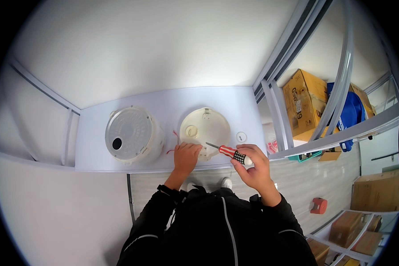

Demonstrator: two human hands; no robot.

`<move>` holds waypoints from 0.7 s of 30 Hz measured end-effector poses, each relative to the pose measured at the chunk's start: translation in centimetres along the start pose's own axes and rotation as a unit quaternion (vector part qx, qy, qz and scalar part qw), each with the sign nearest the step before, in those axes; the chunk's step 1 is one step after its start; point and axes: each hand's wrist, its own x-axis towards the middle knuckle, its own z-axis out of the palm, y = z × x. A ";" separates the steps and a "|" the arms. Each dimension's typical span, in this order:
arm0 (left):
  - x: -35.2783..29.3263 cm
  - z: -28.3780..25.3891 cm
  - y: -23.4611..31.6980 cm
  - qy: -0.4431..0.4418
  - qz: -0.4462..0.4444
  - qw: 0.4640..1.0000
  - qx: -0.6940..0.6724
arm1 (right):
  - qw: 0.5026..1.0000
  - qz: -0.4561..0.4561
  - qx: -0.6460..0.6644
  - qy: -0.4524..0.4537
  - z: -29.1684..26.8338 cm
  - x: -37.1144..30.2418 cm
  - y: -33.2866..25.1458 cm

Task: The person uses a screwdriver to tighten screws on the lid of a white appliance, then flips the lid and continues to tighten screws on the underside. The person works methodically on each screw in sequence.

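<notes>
A screwdriver [228, 151] with a striped red and white handle, dark and dotted toward its end, is gripped in my right hand [255, 170]. Its metal shaft points left over the near part of a round white plastic shell [218, 128]. My left hand [187, 155] lies at the shell's near left rim, fingers bunched; what they pinch, if anything, is hidden. Inside the shell sits a small cream ring-shaped part [191, 131]. Thin red wires [175, 134] stick out beside my left hand. A small white round cap [241, 136] lies right of the shell.
On the table's left stands a white round appliance body [133, 133] with a grey top and black circle. Metal frame posts [283, 117] rise at the right, with cardboard boxes [303, 104] and a blue bag [352, 111] beyond. A red stool [318, 205] is on the floor.
</notes>
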 end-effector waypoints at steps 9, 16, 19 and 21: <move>0.3 0.3 0.1 -0.016 -0.013 1.000 -0.023 | 1.000 0.003 -0.017 0.008 -0.2 -0.3 -0.3; 0.0 0.6 0.6 -0.028 0.006 1.000 -0.004 | 1.000 0.010 -0.021 0.001 -0.3 -0.2 0.0; -0.3 1.2 0.8 -0.017 -0.003 1.000 -0.015 | 1.000 0.010 -0.014 -0.006 -0.4 0.0 0.1; -0.4 1.5 1.2 -0.014 -0.012 1.000 -0.022 | 1.000 0.016 -0.009 -0.023 -0.4 0.2 0.1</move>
